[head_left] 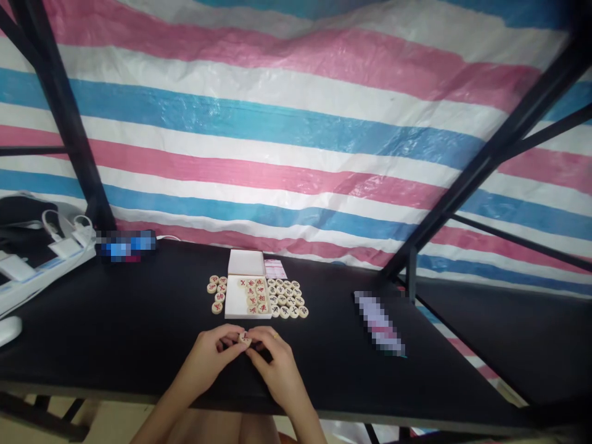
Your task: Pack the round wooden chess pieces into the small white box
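Observation:
Both hands meet over the near part of a black table (120, 333). My left hand (210, 357) and my right hand (275, 364) pinch a round wooden game piece (243, 338) between their fingertips. My right hand wears a ring. Just beyond them lies an open white box (248, 297) with several red-marked wooden pieces in it. Its lid (246, 262) lies behind it. More red-marked pieces (217, 292) sit left of the box, and several dark-marked pieces (287, 298) sit to its right.
A white power strip with plugs (41, 259) lies at the table's left edge. A blurred flat item (379, 322) lies right of the pieces, another blurred item (124, 245) at the back left. Black frame bars (485, 160) and a striped tarp (296, 123) stand behind.

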Motion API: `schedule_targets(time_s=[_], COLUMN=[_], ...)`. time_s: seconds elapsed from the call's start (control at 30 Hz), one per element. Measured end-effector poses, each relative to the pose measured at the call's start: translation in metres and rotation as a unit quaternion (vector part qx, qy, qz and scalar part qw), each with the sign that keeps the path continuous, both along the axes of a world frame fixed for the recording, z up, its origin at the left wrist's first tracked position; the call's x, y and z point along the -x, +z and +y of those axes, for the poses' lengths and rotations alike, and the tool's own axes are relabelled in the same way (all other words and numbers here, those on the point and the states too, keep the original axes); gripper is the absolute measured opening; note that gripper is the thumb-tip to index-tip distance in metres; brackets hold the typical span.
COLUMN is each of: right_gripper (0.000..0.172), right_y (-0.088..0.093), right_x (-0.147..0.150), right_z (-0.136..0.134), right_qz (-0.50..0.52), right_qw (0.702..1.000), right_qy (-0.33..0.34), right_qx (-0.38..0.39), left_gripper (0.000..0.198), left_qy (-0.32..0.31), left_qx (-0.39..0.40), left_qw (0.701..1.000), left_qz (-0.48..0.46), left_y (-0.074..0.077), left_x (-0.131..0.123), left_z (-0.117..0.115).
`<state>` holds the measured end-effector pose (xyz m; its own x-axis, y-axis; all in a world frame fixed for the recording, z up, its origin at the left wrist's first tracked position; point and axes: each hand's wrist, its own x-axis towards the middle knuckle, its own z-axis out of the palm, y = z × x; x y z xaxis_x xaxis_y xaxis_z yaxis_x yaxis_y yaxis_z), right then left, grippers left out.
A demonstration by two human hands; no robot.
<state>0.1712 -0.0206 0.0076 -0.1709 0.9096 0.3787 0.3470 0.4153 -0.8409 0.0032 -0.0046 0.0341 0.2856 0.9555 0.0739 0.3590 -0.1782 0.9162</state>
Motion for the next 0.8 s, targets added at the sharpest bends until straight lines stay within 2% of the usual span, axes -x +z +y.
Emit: schedule_targets(time_s=[0.1,0.2,0.23,0.33,0.43,0.6,0.8], right_gripper=[0.044,0.036,0.032,0.026,0.025,0.024,0.021], right_y=[-0.006,-0.009,-0.008,-0.005,-0.002,-0.002,0.002], right_x=[0.001,0.001,0.001,0.001,0.001,0.0,0.0], right_z=[0.001,0.001,0.001,0.0,-0.001,-0.001,-0.002], right_qz=[-0.016,-0.022,-0.026,-0.039,-0.043,-0.045,-0.063], right_qw=[0.999,0.999,0.999,0.999,0.998,0.998,0.997], right_qy=[-0.033,-0.047,-0.044,-0.037,-0.035,-0.035,-0.032], right_qx=[0.006,0.008,0.008,0.006,0.005,-0.001,0.007], left_gripper=[0.024,0.028,0.028,0.018,0.016,0.025,0.034], left_qy=[0.042,0.14,0.146,0.104,0.075,0.039,0.057], left_qx=[-0.035,-0.081,-0.081,-0.066,-0.092,-0.101,-0.078], left_qw=[0.998,0.985,0.981,0.966,0.944,0.949,0.943], left_qz=[0.015,0.068,0.1,0.227,0.308,0.295,0.32], left_y=[0.003,0.006,0.007,0.008,0.008,0.005,0.015], left_x=[0.019,0.048,0.056,0.072,0.074,0.066,0.07], left_z=[0.009,0.028,0.035,0.056,0.07,0.079,0.086])
